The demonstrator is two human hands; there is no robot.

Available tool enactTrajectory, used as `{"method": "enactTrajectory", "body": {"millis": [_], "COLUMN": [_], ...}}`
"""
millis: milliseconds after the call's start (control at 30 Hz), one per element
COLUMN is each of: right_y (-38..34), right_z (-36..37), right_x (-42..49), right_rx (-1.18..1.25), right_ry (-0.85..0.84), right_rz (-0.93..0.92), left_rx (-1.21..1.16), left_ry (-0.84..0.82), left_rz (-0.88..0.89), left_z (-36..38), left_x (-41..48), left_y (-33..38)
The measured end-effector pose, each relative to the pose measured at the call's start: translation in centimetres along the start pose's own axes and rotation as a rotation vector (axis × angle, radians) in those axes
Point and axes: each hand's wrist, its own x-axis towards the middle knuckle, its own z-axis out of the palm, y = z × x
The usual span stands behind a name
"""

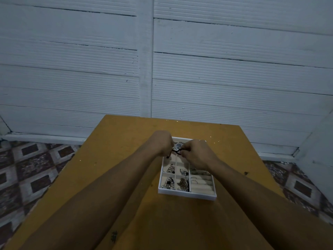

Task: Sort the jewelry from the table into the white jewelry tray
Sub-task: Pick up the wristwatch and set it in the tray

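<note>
Watcher: White ribbed wall panels (234, 78) rise behind the white jewelry tray (187, 194). Patterned floor tiles (36, 168) spread to either side of it, and an ochre table (122, 159) carries it.

Asker: Where are the hands?

Watcher: Both are over the tray's far half. The left hand (163, 143) and right hand (195, 156) have their fingers curled, each pinching one end of a thin dark cord (175, 151) — a small dark bead hangs from it toward the tray's left edge.

Asker: Does the cord touch the tray?

Watcher: Cannot tell; it is stretched between the fingers over the far cells.

Asker: And inside the tray?

Watcher: In the far compartment lies a watch (179, 146) with a dark dial, partly hidden by fingers. The near-left cell holds pearl jewelry (168, 183), and the cell beside it holds tangled chains (182, 184). Just beyond the pearls sit small silver pieces (170, 168). The near-right corner has ring rolls (201, 184) — something thin and curved rests on them, too small to name.
</note>
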Motion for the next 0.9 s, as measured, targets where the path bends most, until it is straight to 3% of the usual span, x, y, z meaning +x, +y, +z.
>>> {"method": "enactTrajectory", "body": {"millis": [167,500,733,900], "right_y": [0.0,-0.9,-0.9,-1.1], "right_z": [0.1,1.4,2.8,2.3], "right_x": [0.1,-0.3,-0.1,-0.5], "right_rx": [-0.008,0.065,0.025,-0.101], "right_ry": [-0.005,-0.013,0.082,-0.06], "right_rz": [0.003,-0.022,-0.032,-0.106], "left_rx": [-0.036,-0.09,-0.097,-0.114], "left_ry": [0.094,0.115,0.133,0.108], "left_rz": [0.03,-0.016,-0.019,0.003], "left_z": [1.1,2.0,1.9,2.3], "left_x": [0.4,-0.2,-0.1,-0.4], "left_y": [-1.9,-3.3,-3.3,-3.4]}}
